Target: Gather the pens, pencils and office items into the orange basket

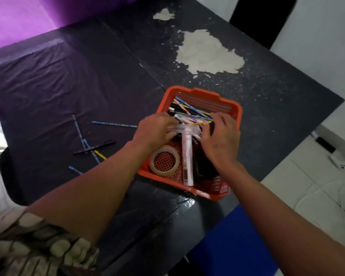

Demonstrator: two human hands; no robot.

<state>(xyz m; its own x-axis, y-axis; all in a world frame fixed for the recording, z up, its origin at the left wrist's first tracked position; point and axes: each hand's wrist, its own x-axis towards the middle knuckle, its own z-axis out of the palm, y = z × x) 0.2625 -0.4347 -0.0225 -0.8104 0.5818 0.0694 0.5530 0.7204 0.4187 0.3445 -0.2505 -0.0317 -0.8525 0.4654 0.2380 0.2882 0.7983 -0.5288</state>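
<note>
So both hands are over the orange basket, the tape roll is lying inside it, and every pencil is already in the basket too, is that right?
Not quite. The head view shows several pencils and a black pen on the table, left of the orange basket. Both the left hand and right hand are over it, and the tape roll lies inside.

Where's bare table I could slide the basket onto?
Free: the table behind the loose pencils, and beyond the orange basket beside the peeled patch. Crowded: left of the basket, and inside it around both hands.

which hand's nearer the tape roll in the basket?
Left. The left hand is just above the tape roll; the right hand is across the orange basket, further off to the roll's right.
</note>
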